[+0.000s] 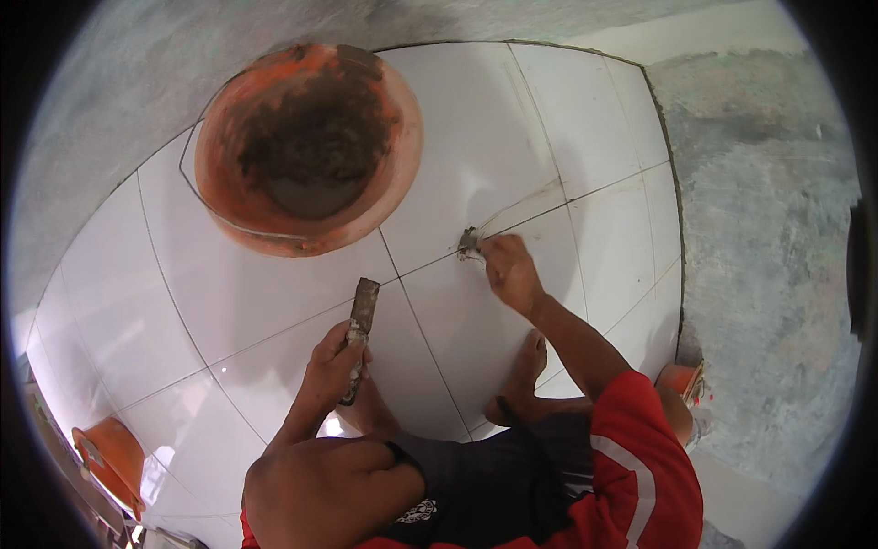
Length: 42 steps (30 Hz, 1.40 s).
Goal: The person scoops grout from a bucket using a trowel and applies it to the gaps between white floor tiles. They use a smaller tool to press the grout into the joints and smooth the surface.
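My left hand [334, 366] is closed round a long, flat tool [366, 302] crusted with grey paste, held upright in the picture at lower middle. My right hand [510, 270] pinches a small, flat, paste-smeared piece [470, 242] at a joint line in the white floor tiles [466, 329]; its exact kind is unclear. Pale streaks run from that joint toward the upper right. An orange bucket [218, 174] with a wire handle sits at upper left, above my left hand, with dark grey mortar [306, 146] inside.
A grey plastered wall [768, 274] runs down the right side, another [119, 91] along the top left. An orange container [114, 462] is at lower left, another orange object [675, 377] by the right wall. My bare feet [521, 384] rest on the tiles below my hands.
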Each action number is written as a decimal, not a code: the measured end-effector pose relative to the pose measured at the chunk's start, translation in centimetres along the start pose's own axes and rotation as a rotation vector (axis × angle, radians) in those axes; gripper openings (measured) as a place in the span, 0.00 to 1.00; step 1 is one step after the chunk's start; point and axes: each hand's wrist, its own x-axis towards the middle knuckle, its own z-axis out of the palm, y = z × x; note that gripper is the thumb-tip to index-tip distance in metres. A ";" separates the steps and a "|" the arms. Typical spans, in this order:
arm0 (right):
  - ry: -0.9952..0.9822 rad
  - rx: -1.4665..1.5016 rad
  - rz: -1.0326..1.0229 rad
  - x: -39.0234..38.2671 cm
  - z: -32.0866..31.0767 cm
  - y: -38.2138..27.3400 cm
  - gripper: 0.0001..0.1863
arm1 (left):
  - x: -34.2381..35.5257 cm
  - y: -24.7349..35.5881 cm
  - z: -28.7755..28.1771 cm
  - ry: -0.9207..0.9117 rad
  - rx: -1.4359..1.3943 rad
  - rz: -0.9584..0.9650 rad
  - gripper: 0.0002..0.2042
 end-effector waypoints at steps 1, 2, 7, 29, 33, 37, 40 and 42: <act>0.059 0.010 0.021 0.6 0.1 0.2 0.23 | -0.1 0.5 0.2 0.003 0.016 0.008 0.13; 0.059 -0.039 -0.013 0.3 0.8 -0.1 0.22 | -0.3 0.6 0.4 0.006 0.033 0.016 0.13; -0.148 -0.061 -0.125 -1.8 2.5 -3.5 0.21 | -0.2 -0.5 -0.2 0.038 -0.019 -0.019 0.14; 0.183 -0.336 1.021 -2.4 -4.3 19.2 0.14 | 0.1 -1.1 0.2 0.086 -0.058 -0.019 0.14; 0.174 -0.313 0.356 -0.3 3.8 6.4 0.18 | -0.5 0.5 0.6 0.084 0.021 0.002 0.12; 0.010 0.008 -0.022 -1.3 6.4 -8.0 0.18 | -0.1 0.0 0.5 0.054 -0.036 0.020 0.11; -0.070 0.058 -0.174 -1.5 4.9 -8.5 0.18 | -0.1 -0.2 0.6 0.057 -0.079 0.022 0.12; -0.100 0.068 -0.130 -0.5 4.3 -7.2 0.18 | -0.2 -0.2 0.7 0.065 -0.082 0.022 0.12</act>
